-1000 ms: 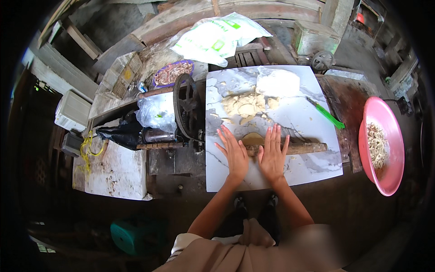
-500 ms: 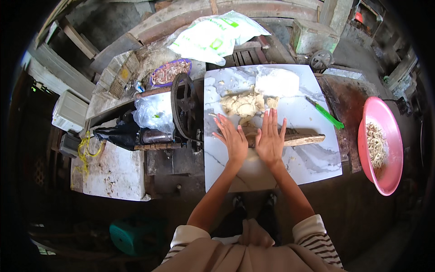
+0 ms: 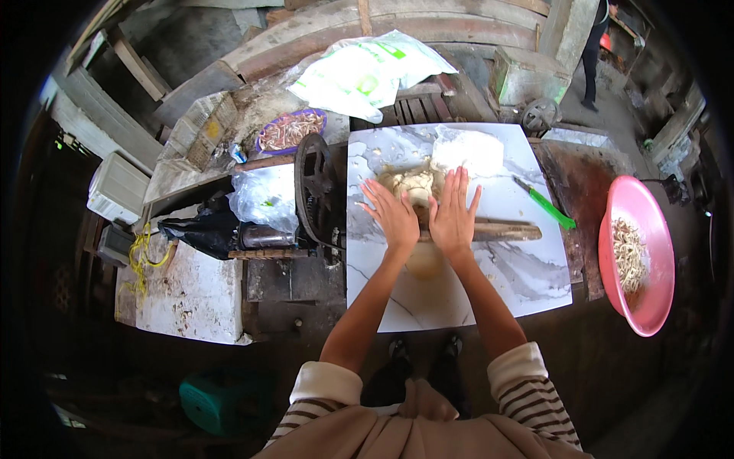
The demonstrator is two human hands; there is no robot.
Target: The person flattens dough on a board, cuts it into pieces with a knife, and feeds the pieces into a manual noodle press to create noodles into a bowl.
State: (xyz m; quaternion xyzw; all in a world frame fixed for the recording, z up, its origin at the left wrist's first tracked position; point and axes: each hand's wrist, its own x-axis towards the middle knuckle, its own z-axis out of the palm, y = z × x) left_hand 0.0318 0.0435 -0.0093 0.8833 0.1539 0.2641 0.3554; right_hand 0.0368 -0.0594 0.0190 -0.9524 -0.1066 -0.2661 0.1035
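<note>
Both hands lie flat with fingers spread, pointing away from me, over a wooden rolling stick [image 3: 506,230] on a white marble-patterned board [image 3: 527,279]. My left hand [image 3: 393,222] covers the stick's left part, and my right hand [image 3: 455,218] lies across it further right, its bare end sticking out beyond. Neither hand is wrapped round the stick. Pale dough [image 3: 413,186] sits just past the stick, partly hidden by my fingers. A white plastic bag [image 3: 468,151] lies behind it. A green-handled knife [image 3: 549,205] rests toward the board's right edge.
At right stands a pink basin [image 3: 659,256] holding pale strips. Left of the board are a machine's dark wheel [image 3: 312,187] and a clear plastic bag [image 3: 264,197]. Further back are a purple-rimmed tray [image 3: 261,141] of strips and a large white sack [image 3: 359,76]. A person's leg [image 3: 590,69] shows at top right.
My hands and the rolling stick have moved away from me across the board, so my fingers now cover more of the dough. A person's leg has come into view at top right.
</note>
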